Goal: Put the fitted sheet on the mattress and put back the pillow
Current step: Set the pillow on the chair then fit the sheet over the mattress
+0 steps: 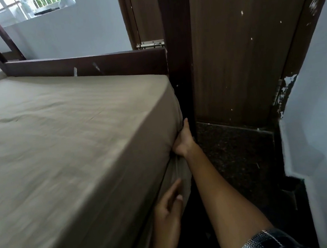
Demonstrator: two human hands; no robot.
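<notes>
Tucking the sheet (60,143) is the step we judge to be in hand: it lies drawn over the whole top of the mattress, which is hidden beneath it, and reaches down the mattress side nearest us. At the mattress corner by the board (85,66) our right hand (182,140) is clamped on the sheet, fingers curled into a fold on the mattress side with the thumb pointing up along the edge. We think the grip is there to pull the elastic hem down and under that corner, where the fabric bunches into gathers just below the hand. Lower on the same mattress side, nearer to us, our left hand (170,203) lies with fingers straight and apart against the loose hanging cloth, holding nothing, most likely to press the slack flat while the other hand pulls. The picture is blurred here, so we cannot tell how firmly it presses. Beyond the mattress corner stand a brown door (241,46) and its hinge (150,44), leaving only a narrow dark gap to work in, which may explain the long reach of the arm. A chequered sleeve (269,241) shows at the bottom edge. No pillow is in view. We can read no brand, label or writing anywhere.
</notes>
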